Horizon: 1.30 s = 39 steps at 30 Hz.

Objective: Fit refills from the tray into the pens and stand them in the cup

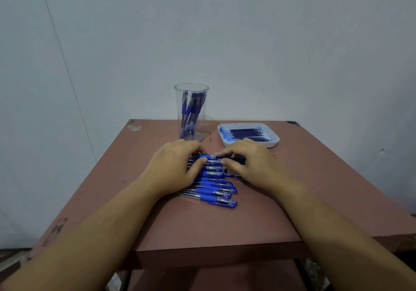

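Note:
A row of several blue-gripped clear pens lies side by side in the middle of the reddish-brown table. My left hand and my right hand meet over the far end of the row, and each pinches one end of the farthest pen. Behind my left hand stands a tall clear cup with several blue pens upright in it. At the back right is a white tray holding several dark blue refills.
The table stands against a pale wall. Its front edge runs between my forearms, and the floor shows below it. The cup and tray are a short reach beyond my hands.

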Each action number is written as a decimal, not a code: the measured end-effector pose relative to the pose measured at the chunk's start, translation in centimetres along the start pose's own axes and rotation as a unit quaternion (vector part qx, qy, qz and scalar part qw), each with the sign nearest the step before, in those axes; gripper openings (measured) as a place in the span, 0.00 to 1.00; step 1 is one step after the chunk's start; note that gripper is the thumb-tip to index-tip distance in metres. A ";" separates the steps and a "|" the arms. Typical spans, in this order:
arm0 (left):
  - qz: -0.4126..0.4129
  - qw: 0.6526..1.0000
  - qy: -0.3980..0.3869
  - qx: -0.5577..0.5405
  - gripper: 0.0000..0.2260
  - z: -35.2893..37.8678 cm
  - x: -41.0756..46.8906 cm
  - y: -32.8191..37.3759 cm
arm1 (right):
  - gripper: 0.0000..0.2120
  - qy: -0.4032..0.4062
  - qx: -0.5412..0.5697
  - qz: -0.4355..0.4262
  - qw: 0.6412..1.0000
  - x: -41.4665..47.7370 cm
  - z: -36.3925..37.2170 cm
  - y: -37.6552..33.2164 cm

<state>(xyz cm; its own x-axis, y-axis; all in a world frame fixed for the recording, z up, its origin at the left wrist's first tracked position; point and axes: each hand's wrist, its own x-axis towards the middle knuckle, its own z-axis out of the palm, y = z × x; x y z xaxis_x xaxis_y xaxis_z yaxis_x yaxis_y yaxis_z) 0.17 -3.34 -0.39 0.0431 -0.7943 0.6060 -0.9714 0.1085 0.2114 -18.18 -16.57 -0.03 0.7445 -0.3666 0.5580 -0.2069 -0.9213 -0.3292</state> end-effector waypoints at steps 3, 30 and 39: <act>-0.005 1.000 0.002 0.000 0.05 -0.1 0.0 -0.2 | 0.08 -0.004 0.017 0.018 1.000 -0.1 -0.2 0.3; -0.047 0.999 0.001 -0.005 0.06 -0.1 0.0 -1.3 | 0.07 -0.049 -0.088 0.101 0.990 -0.3 -2.1 3.9; -0.046 0.999 0.000 -0.002 0.06 -0.1 0.0 -1.2 | 0.08 -0.063 -0.092 0.110 0.988 -0.2 -2.1 3.9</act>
<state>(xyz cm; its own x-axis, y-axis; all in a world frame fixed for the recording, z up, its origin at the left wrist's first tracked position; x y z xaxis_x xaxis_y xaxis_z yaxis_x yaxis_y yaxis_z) 1.34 -3.37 -0.54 0.1325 -0.8005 0.5844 -0.9622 0.0376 0.2697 -20.47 -20.34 0.14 0.7394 -0.5521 0.3853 -0.4757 -0.8334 -0.2813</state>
